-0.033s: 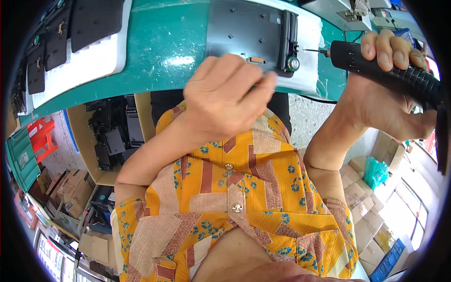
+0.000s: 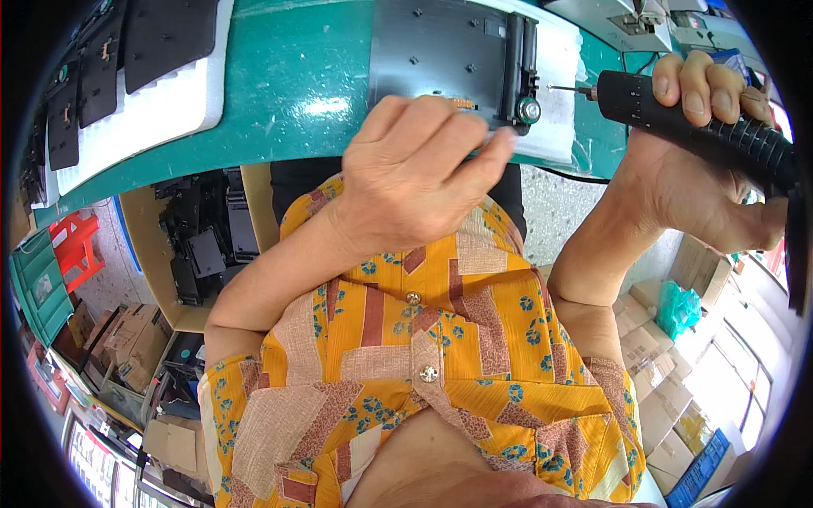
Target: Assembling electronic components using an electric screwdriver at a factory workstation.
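My right hand is wrapped around a black electric screwdriver with a ribbed grip. Its thin metal bit points left, near the right end of a black plastic panel on the bench. The panel has small posts, a copper-coloured strip at its near edge, and a black bar with a round greenish part at its right side. My left hand hovers over the near edge of the panel, its fingers curled and closed. Whatever those fingers hold, if anything, is hidden.
The green bench top carries a white foam tray with several black panels at left. Below the bench, a cardboard box holds black parts. A red stool and stacked cartons stand on the floor.
My left hand has shifted slightly right, along the panel's near edge, with its fingers still curled. The screwdriver and my right hand have barely moved.
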`<state>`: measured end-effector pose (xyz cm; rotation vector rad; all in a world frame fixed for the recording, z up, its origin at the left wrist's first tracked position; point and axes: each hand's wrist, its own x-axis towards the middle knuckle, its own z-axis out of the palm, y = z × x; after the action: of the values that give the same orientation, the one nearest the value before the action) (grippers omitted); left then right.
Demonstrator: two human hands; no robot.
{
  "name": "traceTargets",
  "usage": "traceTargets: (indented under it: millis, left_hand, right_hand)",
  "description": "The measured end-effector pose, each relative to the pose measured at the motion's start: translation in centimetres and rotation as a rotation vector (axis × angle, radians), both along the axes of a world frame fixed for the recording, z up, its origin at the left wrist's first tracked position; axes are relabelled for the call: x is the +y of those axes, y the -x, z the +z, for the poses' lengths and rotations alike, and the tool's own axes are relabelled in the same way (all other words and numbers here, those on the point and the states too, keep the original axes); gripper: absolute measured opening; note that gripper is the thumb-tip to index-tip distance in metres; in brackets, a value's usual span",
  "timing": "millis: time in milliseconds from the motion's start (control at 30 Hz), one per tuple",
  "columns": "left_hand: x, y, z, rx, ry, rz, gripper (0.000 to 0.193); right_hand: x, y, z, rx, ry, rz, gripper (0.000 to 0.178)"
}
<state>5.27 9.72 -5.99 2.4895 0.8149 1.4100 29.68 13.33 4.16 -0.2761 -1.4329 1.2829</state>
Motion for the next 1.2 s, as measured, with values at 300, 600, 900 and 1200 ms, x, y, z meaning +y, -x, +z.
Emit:
traceTargets:
  millis: [300,600,900,1200]
  left_hand:
    - [0.5,-2.2,-0.7,0.074,-0.087,0.04,0.056]
    - [0.6,-2.3,-1.2,0.088,-0.114,0.069,0.053]
    - [0.6,-2.4,-1.2,0.09,-0.097,0.07,0.054]
    - [0.7,-2.4,-1.3,0.09,-0.111,0.073,0.048]
  right_hand:
    - [-1.5,-1.3,-1.4,0.036,0.048,-0.099,0.084]
    - [-1.6,-1.7,-1.7,0.048,0.07,-0.155,0.084]
    - [-1.4,-0.9,-1.6,0.05,0.081,-0.209,0.084]
    - [-1.4,-0.9,-1.6,0.053,0.091,-0.26,0.084]
